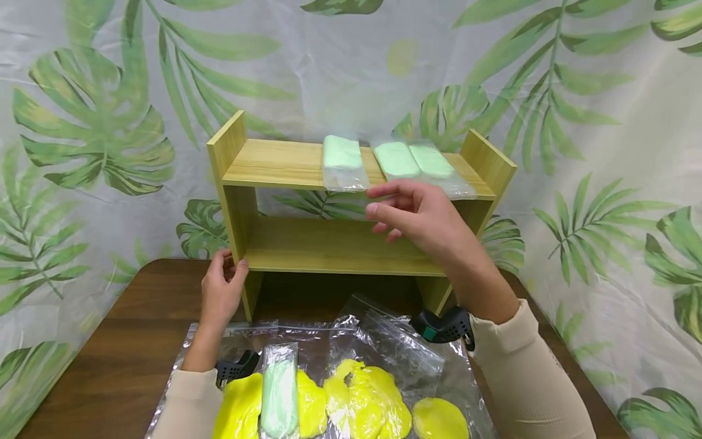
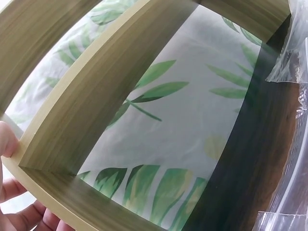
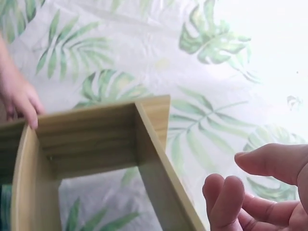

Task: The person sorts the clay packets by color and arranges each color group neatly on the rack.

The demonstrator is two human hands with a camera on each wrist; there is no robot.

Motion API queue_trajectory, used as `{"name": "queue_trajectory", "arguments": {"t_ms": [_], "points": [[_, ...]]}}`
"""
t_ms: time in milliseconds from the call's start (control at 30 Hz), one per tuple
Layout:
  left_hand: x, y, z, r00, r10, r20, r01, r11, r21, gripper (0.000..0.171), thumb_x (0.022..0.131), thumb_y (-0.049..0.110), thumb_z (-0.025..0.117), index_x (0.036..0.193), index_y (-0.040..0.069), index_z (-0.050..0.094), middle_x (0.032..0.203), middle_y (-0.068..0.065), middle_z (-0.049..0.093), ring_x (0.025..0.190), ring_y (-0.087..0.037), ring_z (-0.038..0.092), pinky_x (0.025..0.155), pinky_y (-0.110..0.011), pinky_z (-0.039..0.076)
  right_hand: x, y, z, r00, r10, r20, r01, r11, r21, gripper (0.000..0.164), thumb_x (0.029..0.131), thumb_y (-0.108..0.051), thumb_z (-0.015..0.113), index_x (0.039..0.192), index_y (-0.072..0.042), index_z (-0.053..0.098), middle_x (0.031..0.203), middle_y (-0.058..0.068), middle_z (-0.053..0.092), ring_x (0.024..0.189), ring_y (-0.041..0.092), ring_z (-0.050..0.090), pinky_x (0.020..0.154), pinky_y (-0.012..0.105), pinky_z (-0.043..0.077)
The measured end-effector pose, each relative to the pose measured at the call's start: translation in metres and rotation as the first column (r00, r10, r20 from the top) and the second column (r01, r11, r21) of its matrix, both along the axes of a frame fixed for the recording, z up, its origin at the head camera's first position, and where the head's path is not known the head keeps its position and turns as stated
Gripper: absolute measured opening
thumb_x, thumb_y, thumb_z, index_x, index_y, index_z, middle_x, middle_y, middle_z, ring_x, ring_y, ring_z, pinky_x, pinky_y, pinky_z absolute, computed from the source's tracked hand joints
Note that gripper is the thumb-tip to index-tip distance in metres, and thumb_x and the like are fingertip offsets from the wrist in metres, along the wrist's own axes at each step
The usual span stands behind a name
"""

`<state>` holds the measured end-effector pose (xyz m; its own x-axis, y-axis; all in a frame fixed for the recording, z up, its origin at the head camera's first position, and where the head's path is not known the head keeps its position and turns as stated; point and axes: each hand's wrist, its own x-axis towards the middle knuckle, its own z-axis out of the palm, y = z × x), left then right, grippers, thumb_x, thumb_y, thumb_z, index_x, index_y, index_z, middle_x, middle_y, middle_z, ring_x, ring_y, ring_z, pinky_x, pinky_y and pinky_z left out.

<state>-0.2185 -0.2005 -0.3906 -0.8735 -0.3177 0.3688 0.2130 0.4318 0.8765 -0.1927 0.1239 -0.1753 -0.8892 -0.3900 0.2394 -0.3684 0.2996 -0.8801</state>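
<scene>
My left hand [image 1: 222,283] holds the left side panel of a small wooden shelf [image 1: 340,244], with its thumb on the front edge and the other fingers round the outer face. In the left wrist view, the thumb and fingertips [image 2: 29,219] show at that panel. My right hand [image 1: 419,213] is raised in front of the top board, fingers loosely bent and parted, nothing between them. Just behind it, a clear bag with a pale green slab [image 1: 342,152] lies on the top board, its end hanging over the front edge. Two more bagged pale green slabs [image 1: 396,160] lie right of it.
On the dark wooden table [image 1: 109,341], a large clear plastic sheet [image 1: 219,341] spreads before the shelf. It bears bright yellow soft lumps [image 1: 367,402], another bagged green slab [image 1: 280,390] and an additional clear bag [image 1: 406,335]. Leaf-patterned cloth [image 1: 340,73] hangs behind.
</scene>
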Motion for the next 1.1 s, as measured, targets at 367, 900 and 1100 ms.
{"name": "queue_trajectory", "arguments": {"t_ms": [367,900,1100], "points": [[-0.001,0.001,0.0,1.0,-0.009,0.017,0.009,1.0,0.003,0.039,0.099,0.028,0.052,0.128,0.003,0.048,0.118,-0.017,0.058,0.096,-0.02,0.052,0.071,-0.014,0.039,0.03,0.002,-0.055,0.998,0.061,0.028,-0.057,0.99,-0.126,0.029,0.092,-0.016,0.067,0.119,-0.007,0.062,0.098,0.015,0.067,0.081,0.032,0.064,0.067,0.038,0.055],[0.0,-0.002,0.0,1.0,0.003,-0.001,-0.003,1.0,-0.013,0.041,0.099,0.03,0.051,0.13,0.004,0.049,0.117,-0.016,0.059,0.091,-0.023,0.053,0.066,-0.018,0.041,0.043,-0.019,-0.134,0.974,0.124,0.192,-0.071,0.963,-0.261,0.029,0.091,-0.013,0.067,0.118,-0.003,0.062,0.098,0.017,0.067,0.079,0.023,0.065,0.068,0.04,0.055],[-0.001,-0.002,-0.001,1.0,0.006,-0.001,-0.006,1.0,-0.013,0.04,0.099,0.03,0.051,0.13,0.005,0.049,0.117,-0.015,0.059,0.091,-0.02,0.052,0.066,-0.018,0.042,0.045,-0.027,-0.157,0.954,0.153,0.257,-0.078,0.956,-0.281,0.029,0.092,-0.016,0.067,0.117,-0.003,0.063,0.096,0.01,0.068,0.078,0.021,0.066,0.068,0.038,0.055]]}}
